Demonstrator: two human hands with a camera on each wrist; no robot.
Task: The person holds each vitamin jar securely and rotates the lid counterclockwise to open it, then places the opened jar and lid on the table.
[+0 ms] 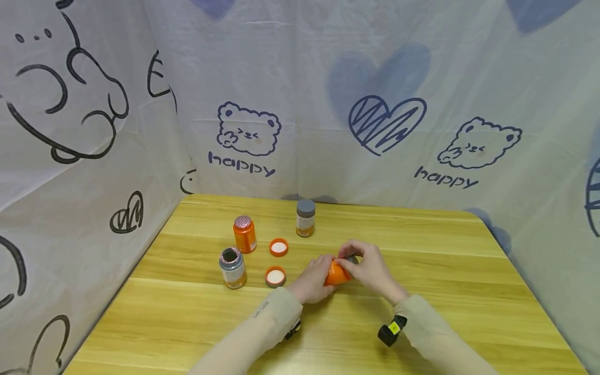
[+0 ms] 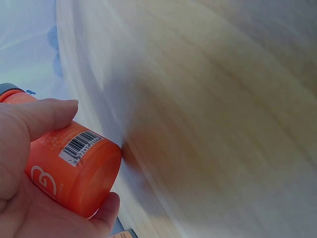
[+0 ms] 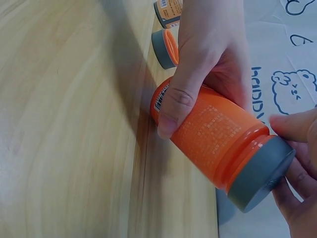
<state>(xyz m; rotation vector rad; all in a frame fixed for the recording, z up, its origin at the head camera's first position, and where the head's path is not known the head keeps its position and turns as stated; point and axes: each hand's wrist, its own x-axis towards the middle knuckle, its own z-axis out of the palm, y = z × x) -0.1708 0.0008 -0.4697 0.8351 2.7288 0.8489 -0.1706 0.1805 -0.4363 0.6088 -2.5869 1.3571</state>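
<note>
An orange bottle [image 1: 336, 275] with a grey cap [image 3: 262, 173] is tilted over on its side above the wooden table. My left hand [image 1: 311, 281] grips the bottle's body, with the thumb across one side near the printed barcode label [image 2: 80, 147]. At the other end my right hand [image 1: 370, 266] holds the cap, its thumb and fingers on opposite sides of the rim. The cap sits on the bottle's neck. In the left wrist view, the lower edge of the bottle's base is close to the tabletop; whether it touches cannot be told.
Left of the hands stand an orange bottle [image 1: 245, 237] and a grey bottle [image 1: 233, 272], both uncapped with patterned seals. Two caps lie inside up: an orange cap [image 1: 278, 247] and a grey cap with orange lining [image 1: 275, 277]. A grey-lidded bottle [image 1: 305, 219] stands behind.
</note>
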